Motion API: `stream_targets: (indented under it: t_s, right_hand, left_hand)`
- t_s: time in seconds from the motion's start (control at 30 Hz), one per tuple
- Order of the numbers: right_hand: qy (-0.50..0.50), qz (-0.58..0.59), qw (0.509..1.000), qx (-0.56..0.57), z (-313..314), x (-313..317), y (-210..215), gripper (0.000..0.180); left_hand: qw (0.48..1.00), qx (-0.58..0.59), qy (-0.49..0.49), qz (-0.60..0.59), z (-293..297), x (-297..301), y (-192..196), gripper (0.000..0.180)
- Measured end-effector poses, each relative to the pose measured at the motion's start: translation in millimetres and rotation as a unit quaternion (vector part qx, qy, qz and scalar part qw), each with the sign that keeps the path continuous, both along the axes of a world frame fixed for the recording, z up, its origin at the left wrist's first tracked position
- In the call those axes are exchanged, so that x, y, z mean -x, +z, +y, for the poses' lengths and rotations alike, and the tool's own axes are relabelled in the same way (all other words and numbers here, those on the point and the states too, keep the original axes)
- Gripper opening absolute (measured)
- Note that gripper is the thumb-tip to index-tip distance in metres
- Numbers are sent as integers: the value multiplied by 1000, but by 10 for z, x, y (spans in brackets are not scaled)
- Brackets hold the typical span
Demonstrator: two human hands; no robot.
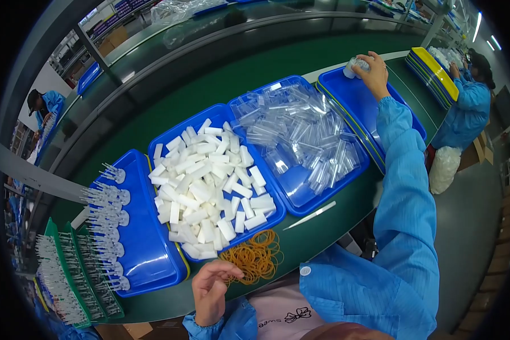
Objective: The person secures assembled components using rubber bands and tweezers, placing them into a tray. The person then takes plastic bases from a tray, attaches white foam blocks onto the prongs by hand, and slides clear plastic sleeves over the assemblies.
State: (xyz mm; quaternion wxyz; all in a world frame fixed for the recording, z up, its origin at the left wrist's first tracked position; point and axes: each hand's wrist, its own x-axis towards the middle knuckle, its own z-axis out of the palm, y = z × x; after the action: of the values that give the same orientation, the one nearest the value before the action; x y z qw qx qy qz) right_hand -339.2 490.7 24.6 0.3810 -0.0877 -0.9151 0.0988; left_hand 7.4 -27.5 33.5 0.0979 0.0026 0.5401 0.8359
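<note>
- Four blue trays are sitting in a row on a dark green bench [334, 218], which is curving away toward a long conveyor [221, 85] behind it.
- Far right tray [345, 93]: the right hand [375, 71] is reaching out at full stretch, fingers closing around a bundle [357, 65] of clear pieces at the tray's back corner.
- Next tray [298, 190] is holding loose clear tubes [300, 133]; the one beside it [170, 136] is holding white caps [207, 187].
- Left tray [144, 249] is carrying a line of clear parts along its left edge, with green racks [76, 272] just beside it.
- Left hand [211, 292] is hovering near the bench's front edge, fingers loosely curled and holding nothing, just beside a heap of orange rubber bands [256, 256].
- White tweezers [310, 216] are lying on the bench near the bands.
- Two other workers in blue coats are standing at the far left and far right; a stack of yellow and blue trays [433, 71] is sitting by the right one.
</note>
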Motion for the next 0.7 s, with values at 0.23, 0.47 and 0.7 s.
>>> stream_targets:
  t_s: [0.23,0.47,0.7]
  right_hand:
    - [9,-75,996,-36,121,93,110,35]
    - [46,-14,999,11,59,55,58,42]
    - [184,104,977,26,-462,-96,431,32]
  left_hand:
    - [999,-52,-14,2,79,251,40,36]
    - [998,-57,2,24,57,171,73,32]
    - [997,7,55,59,-266,-207,200,32]
